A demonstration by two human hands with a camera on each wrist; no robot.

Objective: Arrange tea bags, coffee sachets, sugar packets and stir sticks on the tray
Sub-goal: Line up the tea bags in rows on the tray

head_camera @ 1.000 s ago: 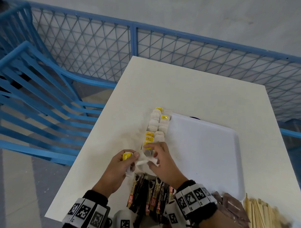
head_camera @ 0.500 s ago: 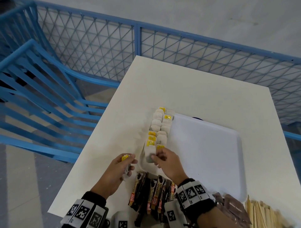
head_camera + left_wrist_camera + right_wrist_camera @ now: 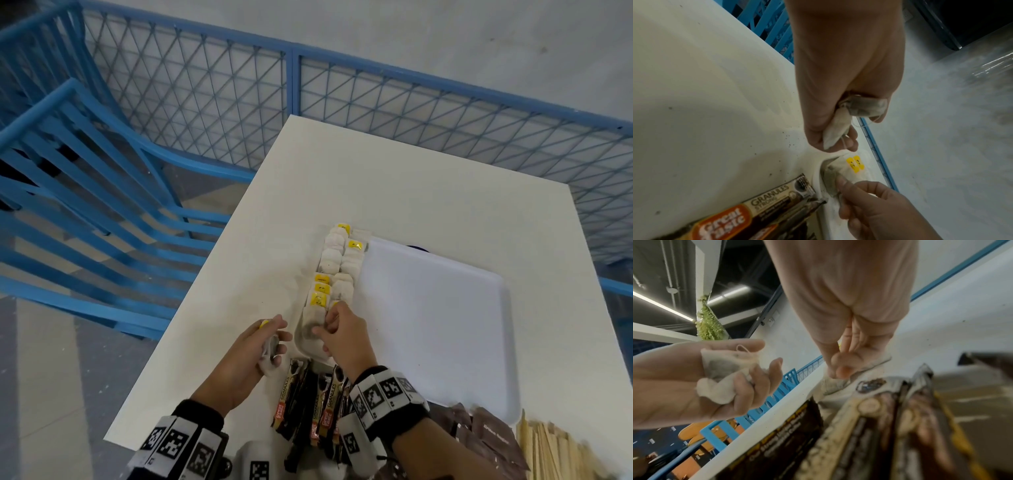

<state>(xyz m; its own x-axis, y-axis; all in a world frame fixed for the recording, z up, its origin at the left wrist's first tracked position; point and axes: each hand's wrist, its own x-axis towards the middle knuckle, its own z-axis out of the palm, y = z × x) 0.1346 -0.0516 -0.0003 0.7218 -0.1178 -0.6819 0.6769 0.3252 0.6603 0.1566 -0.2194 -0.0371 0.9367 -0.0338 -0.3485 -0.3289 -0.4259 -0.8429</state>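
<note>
Head view: a crumpled tea bag (image 3: pixel 269 356) is gripped in the curled fingers of the left hand (image 3: pixel 255 349) above the bench (image 3: pixel 394 192) — another bag (image 3: pixel 310 329), in the tray (image 3: pixel 445 308) corner, is pinched by the right hand (image 3: pixel 342 334).

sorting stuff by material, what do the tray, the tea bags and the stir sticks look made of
Tray: probably plastic, smooth matt white, rounded moulded rim.
Tea bags: thin filter paper, dark contents showing through, yellow paper tags.
Stir sticks: likely wood, pale unfinished strips.

White tea bags (image 3: pixel 337 270) with yellow tags, dark brown coffee sachets (image 3: pixel 308 407), white tray (image 3: pixel 435 322), blue fence (image 3: pixel 411 113).
</note>
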